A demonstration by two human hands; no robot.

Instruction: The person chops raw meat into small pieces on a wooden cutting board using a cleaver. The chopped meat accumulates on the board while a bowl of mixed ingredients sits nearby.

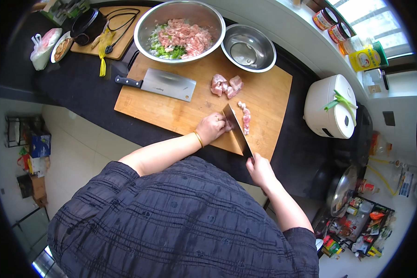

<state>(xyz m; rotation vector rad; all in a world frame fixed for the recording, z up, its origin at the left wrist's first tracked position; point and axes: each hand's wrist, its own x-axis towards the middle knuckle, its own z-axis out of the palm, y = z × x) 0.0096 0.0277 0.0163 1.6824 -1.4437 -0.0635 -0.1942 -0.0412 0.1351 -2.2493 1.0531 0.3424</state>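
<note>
On a wooden cutting board (171, 111), my right hand (260, 170) grips the dark handle of a cleaver (237, 129), its blade standing on edge. Just left of the blade, my left hand (211, 128) has its fingers curled on a piece of raw meat, mostly hidden beneath them. Cut strips of meat (246, 121) lie to the right of the blade. Farther back rest larger chunks of raw meat (226, 86). A second cleaver (167, 85) with a black handle lies flat at the board's left side.
A big steel bowl (141, 45) of minced meat and chopped greens stands at the board's back edge, beside a smaller steel bowl (264, 58). To the right is a white rice cooker (326, 104) with scallion (342, 101) on its lid. A black pot (89, 27) sits back left.
</note>
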